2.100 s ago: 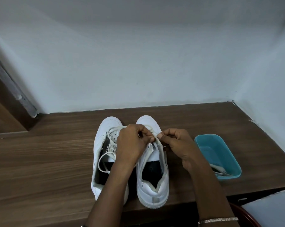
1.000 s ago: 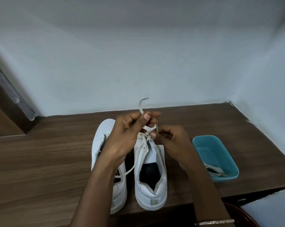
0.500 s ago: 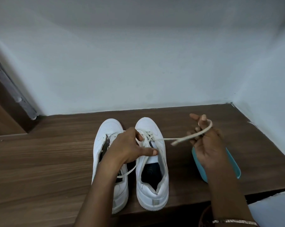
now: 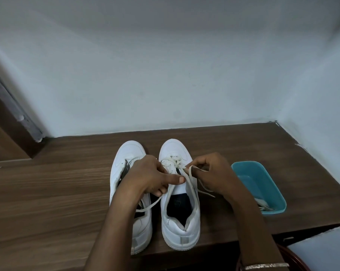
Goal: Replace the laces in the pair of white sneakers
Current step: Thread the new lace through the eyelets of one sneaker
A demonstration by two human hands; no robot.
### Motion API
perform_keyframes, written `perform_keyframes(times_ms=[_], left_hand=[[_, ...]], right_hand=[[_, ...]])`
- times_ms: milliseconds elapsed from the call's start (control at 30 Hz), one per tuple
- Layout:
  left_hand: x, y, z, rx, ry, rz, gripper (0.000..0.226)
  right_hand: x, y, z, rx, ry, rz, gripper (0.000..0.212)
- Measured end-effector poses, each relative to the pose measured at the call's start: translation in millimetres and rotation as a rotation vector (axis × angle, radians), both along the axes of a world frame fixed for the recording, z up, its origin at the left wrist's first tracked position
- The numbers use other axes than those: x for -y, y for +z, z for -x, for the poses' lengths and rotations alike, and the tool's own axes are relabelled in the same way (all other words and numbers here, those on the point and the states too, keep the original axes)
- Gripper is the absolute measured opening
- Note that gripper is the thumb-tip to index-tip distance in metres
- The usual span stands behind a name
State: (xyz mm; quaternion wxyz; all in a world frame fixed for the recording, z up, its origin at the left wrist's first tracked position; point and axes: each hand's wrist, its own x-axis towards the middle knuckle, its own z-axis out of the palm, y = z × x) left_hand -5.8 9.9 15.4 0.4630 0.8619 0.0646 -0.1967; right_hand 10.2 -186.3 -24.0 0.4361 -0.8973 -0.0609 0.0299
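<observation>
Pinching the lace [image 4: 172, 161] between thumb and forefinger, the right hand [image 4: 214, 173] sits just right of the eyelet rows on the right sneaker [image 4: 182, 227]. This sneaker stands on the table [image 4: 48, 192] with its toe pointing away. The left hand [image 4: 151, 177] clamps its left flap, thumb laid across the tongue. The lace's loose end trails rightward, toward the teal tray [image 4: 263, 173]. Of the 2 hands, the right is probably better placed for the next pull.

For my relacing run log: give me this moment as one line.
phase: lacing | left hand: grips right sneaker | right hand: pinches lace | tray: holds loose laces
</observation>
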Motion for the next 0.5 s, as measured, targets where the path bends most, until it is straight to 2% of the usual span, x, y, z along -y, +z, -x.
perform_keyframes(times_ms=[133,300,500], left_hand=[[-2.2,0.5,-1.2,-0.034,0.019,0.07,0.039],[-2.1,0.3,-0.6,-0.039,0.025,0.092,0.039],[0.7,0.6,-0.5,-0.042,0.029,0.093,0.037]], right_hand=[[3.1,5.9,4.4,-0.003,0.0,-0.069,0.006],[12.9,20.4,10.0,-0.096,-0.017,-0.48,0.014],[10.8,26.4,13.7,-0.171,-0.035,-0.836,0.009]])
